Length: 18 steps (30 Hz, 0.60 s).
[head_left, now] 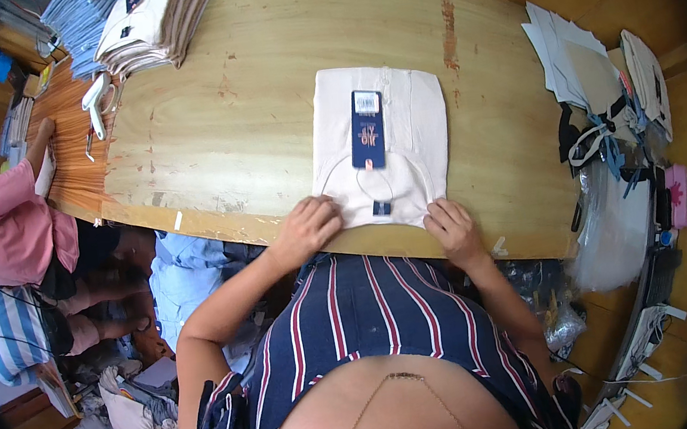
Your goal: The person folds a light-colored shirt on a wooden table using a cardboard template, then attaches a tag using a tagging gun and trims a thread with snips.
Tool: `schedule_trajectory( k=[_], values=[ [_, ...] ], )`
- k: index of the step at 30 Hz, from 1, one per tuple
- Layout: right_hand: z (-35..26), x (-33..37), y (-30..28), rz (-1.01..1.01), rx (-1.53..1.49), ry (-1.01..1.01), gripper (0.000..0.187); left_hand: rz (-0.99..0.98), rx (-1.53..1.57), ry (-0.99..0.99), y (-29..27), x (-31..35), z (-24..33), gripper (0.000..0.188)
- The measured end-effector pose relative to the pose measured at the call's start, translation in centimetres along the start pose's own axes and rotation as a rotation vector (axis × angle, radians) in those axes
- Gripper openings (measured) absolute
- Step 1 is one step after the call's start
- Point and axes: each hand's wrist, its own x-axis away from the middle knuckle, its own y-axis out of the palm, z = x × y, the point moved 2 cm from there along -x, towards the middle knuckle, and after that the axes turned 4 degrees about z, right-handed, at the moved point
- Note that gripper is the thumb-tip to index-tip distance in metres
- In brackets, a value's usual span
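A folded cream shirt (410, 127) lies flat on the wooden table in front of me, its collar end toward my body. On its front rests a navy hang tag (367, 146) with a white barcode label, looped on a thin string. A small dark label shows inside the neck. My left hand (311, 229) has curled fingers gripping the near left corner of the shirt. At the near right corner, my right hand (454, 230) pinches the edge between thumb and fingers. The fingertips partly cover both corners.
A stack of folded cream shirts (154, 27) stands at the table's far left, beside blue garments (84, 23). A white tagging gun (96, 104) lies near them. Papers and bags (570, 54) line the right edge. Another person in pink (6, 224) works at left.
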Motion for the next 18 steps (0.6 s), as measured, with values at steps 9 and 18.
schedule_trajectory(
  k=[9,18],
  values=[
    [2.1,-6.5,-1.0,0.129,-0.368,0.445,0.015,0.259,0.274,-0.674,-0.2,-0.7,2.3,0.032],
    [5.3,-15.9,5.1,-0.269,-0.223,0.545,0.047,0.190,0.090,-0.563,2.0,0.7,3.0,0.032]
  ],
)
